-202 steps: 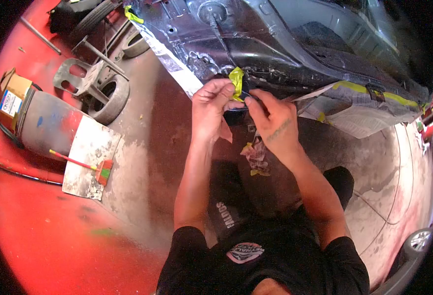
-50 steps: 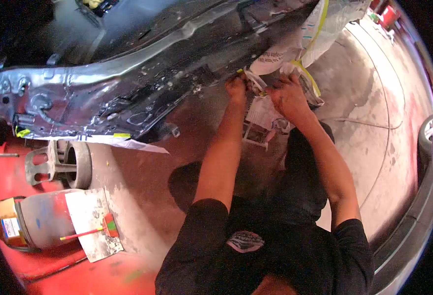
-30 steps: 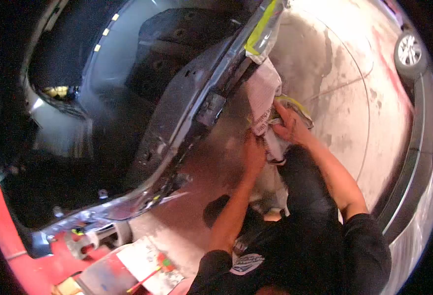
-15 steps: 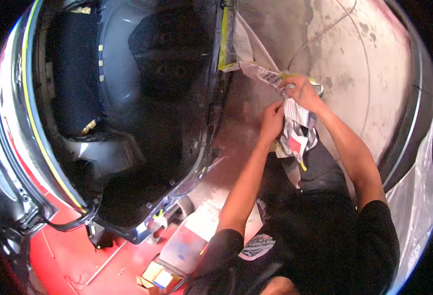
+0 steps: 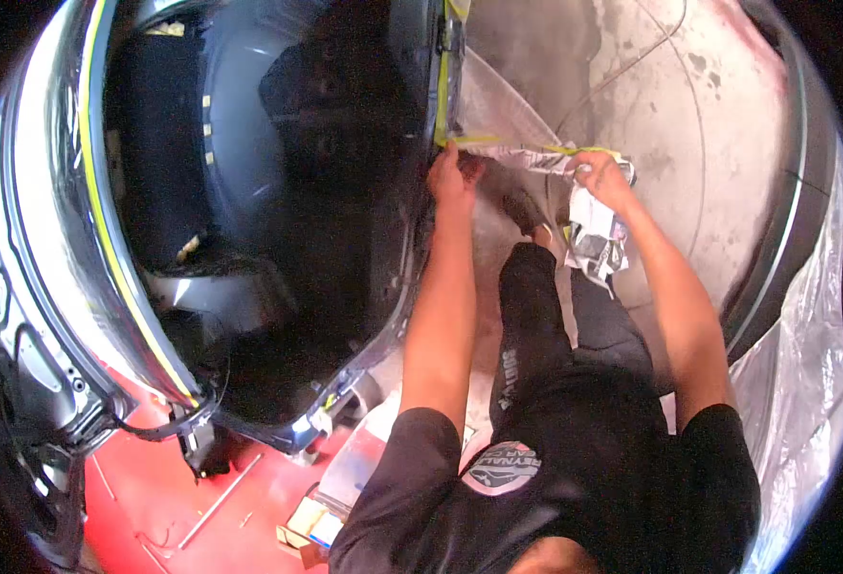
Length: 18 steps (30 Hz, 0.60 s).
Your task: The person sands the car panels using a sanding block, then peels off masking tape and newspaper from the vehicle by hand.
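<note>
A sheet of newspaper [image 5: 541, 161] with yellow masking tape [image 5: 484, 141] along its upper edge stretches from the car's rim to my right hand. My right hand [image 5: 601, 180] is closed on the taped edge, and a crumpled part of the sheet [image 5: 596, 225] hangs below it. My left hand [image 5: 452, 180] is at the car body's edge, its fingertips pinched on the tape near the corner. More yellow tape [image 5: 442, 91] runs up that rim from the corner. The dark open compartment of the car [image 5: 335, 220] lies to the left of my left hand.
A raised, taped panel [image 5: 91, 239] curves along the far left. A box [image 5: 311, 524] and a thin rod [image 5: 221, 502] are on the red floor. A cable [image 5: 622, 72] crosses the concrete. At right stand a dark car panel [image 5: 790, 239] and clear plastic sheeting [image 5: 799, 354].
My left hand has moved left and up from the hanging newspaper to the taped corner at the car's rim. My right hand has shifted slightly right, and the sheet's taped edge is straighter.
</note>
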Available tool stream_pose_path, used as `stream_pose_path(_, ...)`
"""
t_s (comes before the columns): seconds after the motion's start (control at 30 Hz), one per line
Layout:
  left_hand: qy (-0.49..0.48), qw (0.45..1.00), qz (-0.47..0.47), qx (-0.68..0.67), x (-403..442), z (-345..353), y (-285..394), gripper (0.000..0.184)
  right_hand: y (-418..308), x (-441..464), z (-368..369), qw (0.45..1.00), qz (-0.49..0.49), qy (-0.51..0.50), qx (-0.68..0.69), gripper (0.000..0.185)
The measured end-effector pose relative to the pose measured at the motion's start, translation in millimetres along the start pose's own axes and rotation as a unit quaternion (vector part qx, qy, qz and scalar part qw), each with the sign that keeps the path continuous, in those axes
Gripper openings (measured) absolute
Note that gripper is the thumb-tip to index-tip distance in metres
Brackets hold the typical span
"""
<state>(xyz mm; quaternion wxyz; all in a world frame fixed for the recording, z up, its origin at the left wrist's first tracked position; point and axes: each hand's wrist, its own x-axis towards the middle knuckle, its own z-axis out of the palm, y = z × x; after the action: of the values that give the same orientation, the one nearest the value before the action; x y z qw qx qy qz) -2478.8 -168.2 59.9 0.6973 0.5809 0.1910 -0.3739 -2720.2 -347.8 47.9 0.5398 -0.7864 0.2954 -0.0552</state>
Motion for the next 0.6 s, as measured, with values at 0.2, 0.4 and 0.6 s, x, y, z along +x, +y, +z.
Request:
stream_pose_path(0.2, 0.048, 0.895, 0.153, 0.417, -12, 39, 9, 0.027, -14, 3, -24, 0.998, 0.051, 0.031, 0.029, 0.024)
stream_pose_path(0.4, -0.037, 0.728, 0.303, 0.614, -37, 98, -3, 0.016, -13, 22, -51, 0.962, 0.217, 0.079, 0.145, 0.026)
stream_pose_path(0.6, -0.14, 0.583, 0.296, 0.743, -46, 138, 2, 0.028, -62, 83, -67, 0.961, 0.245, -0.002, 0.129, 0.047)
